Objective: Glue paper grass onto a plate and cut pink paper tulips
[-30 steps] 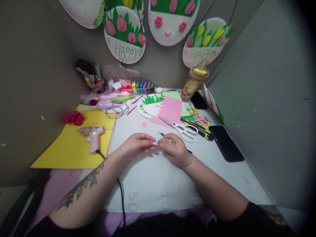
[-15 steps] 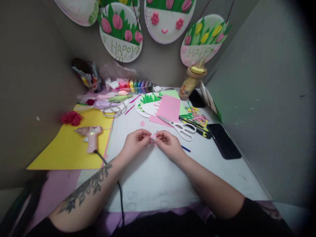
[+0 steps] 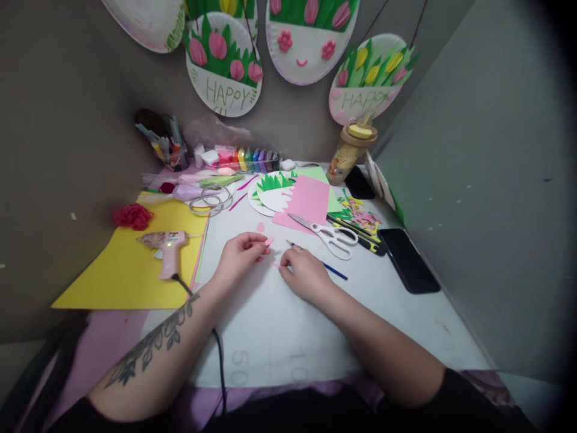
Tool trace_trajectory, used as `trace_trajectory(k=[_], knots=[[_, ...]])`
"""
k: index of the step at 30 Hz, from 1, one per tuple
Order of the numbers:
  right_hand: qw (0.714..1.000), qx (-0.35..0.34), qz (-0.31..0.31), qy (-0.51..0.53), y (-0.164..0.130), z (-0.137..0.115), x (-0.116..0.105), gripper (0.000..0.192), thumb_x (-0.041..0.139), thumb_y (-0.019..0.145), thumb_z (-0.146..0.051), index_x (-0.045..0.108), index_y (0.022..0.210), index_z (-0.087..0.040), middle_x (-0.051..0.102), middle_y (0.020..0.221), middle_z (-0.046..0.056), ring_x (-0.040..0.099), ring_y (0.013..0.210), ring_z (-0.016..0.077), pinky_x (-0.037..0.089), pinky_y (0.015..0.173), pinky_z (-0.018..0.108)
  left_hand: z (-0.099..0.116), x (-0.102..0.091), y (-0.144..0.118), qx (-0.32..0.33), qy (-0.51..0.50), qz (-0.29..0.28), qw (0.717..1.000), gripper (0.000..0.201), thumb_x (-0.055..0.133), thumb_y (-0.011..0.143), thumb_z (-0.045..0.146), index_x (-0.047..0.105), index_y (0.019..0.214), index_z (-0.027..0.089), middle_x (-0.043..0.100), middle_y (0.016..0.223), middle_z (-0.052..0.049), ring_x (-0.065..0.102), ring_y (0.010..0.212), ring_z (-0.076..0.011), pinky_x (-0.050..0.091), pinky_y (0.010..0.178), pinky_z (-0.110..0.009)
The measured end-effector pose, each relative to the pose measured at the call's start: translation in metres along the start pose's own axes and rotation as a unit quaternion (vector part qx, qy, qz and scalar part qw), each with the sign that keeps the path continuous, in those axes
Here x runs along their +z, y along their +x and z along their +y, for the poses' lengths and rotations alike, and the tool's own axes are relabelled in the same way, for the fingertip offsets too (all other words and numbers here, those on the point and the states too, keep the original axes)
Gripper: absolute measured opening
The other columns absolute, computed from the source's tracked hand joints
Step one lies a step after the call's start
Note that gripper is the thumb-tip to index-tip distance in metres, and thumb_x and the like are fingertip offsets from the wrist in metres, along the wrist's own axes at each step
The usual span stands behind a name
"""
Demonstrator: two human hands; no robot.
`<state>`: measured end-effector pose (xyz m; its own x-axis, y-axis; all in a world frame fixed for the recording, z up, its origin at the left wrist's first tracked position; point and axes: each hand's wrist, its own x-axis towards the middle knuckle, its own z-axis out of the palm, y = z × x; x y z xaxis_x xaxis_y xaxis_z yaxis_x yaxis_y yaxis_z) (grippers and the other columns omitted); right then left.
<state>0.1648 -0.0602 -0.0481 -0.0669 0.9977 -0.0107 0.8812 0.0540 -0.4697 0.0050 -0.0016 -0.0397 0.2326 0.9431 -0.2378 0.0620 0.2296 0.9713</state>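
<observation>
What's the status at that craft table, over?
Left hand pinching small pink paper piece. Right hand resting on table. Scissors nearby, clear.

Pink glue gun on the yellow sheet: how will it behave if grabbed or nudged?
The glue gun looks like rigid plastic, so probably stiff and easy to grip by its handle. It lies on its side, so unlikely to tip or roll. Its black cord trails toward the person, so a push may drag or snag, and the yellow sheet underneath may slide.

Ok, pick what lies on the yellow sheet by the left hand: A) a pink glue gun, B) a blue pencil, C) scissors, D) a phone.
A: the pink glue gun rests on the yellow sheet, left of the left hand.
</observation>
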Motion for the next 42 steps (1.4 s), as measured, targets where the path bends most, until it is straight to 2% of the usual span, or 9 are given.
trace_trajectory(k=[3,6,12,15,18,24,27,33,42], knots=[[0.999,-0.010,0.015,0.051,0.000,0.004,0.002,0.007,0.059,0.080,-0.017,0.060,0.073,-0.020,0.060,0.080,0.005,0.056,0.076,0.0194,0.040,0.067,0.030,0.002,0.001,-0.001,-0.005,0.003,-0.004,1.000,0.022,0.069,0.069,0.029,0.066,0.086,0.016,0.071,0.072,-0.003,0.067,0.073,-0.0163,0.048,0.065,-0.024],[0.983,-0.014,0.024,0.180,0.000,0.009,0.003,0.008,0.059,0.080,-0.021,0.057,0.071,-0.020,0.058,0.076,0.001,0.054,0.069,0.0165,0.040,0.064,0.029,0.003,0.001,-0.002,-0.009,0.014,-0.007,1.000,0.024,0.070,0.068,0.030,0.066,0.086,0.015,0.071,0.072,-0.004,0.067,0.075,-0.0174,0.049,0.066,-0.025],[0.856,0.043,0.059,0.511,0.001,0.006,0.004,0.018,0.064,0.079,-0.034,0.055,0.087,-0.020,0.054,0.065,-0.004,0.052,0.058,0.0124,0.041,0.055,0.025,0.005,0.004,-0.007,0.002,0.048,-0.012,0.999,0.023,0.068,0.068,0.029,0.067,0.086,0.015,0.072,0.073,-0.005,0.067,0.072,-0.0178,0.051,0.066,-0.027],[0.830,0.047,0.068,0.552,0.002,0.007,0.005,0.032,0.065,0.077,-0.034,0.058,0.106,-0.020,0.057,0.068,-0.004,0.054,0.060,0.0123,0.043,0.057,0.025,0.005,0.007,-0.009,0.005,0.054,-0.018,0.998,0.023,0.067,0.069,0.029,0.068,0.087,0.015,0.072,0.074,-0.005,0.068,0.074,-0.0186,0.052,0.066,-0.027],[0.827,0.087,0.061,0.552,0.002,0.008,0.007,0.023,0.065,0.077,-0.036,0.064,0.093,-0.019,0.062,0.071,-0.001,0.057,0.063,0.0129,0.046,0.060,0.027,0.002,0.008,-0.009,0.009,0.059,-0.020,0.998,0.025,0.067,0.070,0.030,0.069,0.090,0.015,0.073,0.079,-0.006,0.069,0.077,-0.0194,0.053,0.067,-0.028],[0.780,0.113,0.054,0.613,0.000,0.003,0.006,0.024,0.069,0.073,-0.038,0.056,0.081,-0.020,0.068,0.074,0.002,0.063,0.065,0.0152,0.048,0.060,0.027,-0.002,0.011,-0.012,0.033,0.087,-0.005,0.996,0.023,0.066,0.073,0.031,0.070,0.090,0.015,0.074,0.085,-0.007,0.069,0.077,-0.0199,0.053,0.071,-0.029],[0.786,0.114,0.051,0.605,-0.001,0.000,0.006,0.021,0.070,0.073,-0.037,0.060,0.079,-0.019,0.068,0.072,0.002,0.059,0.060,0.0132,0.043,0.054,0.024,0.001,0.014,-0.015,0.060,0.112,0.006,0.992,0.021,0.064,0.075,0.030,0.071,0.089,0.016,0.074,0.086,-0.006,0.069,0.080,-0.0197,0.053,0.075,-0.030],[0.818,0.111,0.130,0.550,-0.001,0.002,0.008,0.020,0.070,0.074,-0.038,0.070,0.078,-0.019,0.057,0.055,-0.003,0.043,0.045,0.0103,0.034,0.044,0.024,0.005,0.018,-0.019,0.075,0.111,0.009,0.991,0.019,0.066,0.075,0.032,0.071,0.085,0.017,0.075,0.084,-0.006,0.069,0.079,-0.0197,0.053,0.074,-0.029],[0.833,0.109,0.156,0.520,0.000,0.004,0.012,0.018,0.070,0.075,-0.038,0.072,0.075,-0.020,0.062,0.058,0.000,0.058,0.060,0.0168,0.043,0.052,0.027,0.005,0.023,-0.022,0.051,0.071,-0.017,0.996,0.024,0.067,0.075,0.034,0.068,0.091,0.016,0.075,0.088,-0.007,0.070,0.081,-0.0199,0.054,0.071,-0.027]])
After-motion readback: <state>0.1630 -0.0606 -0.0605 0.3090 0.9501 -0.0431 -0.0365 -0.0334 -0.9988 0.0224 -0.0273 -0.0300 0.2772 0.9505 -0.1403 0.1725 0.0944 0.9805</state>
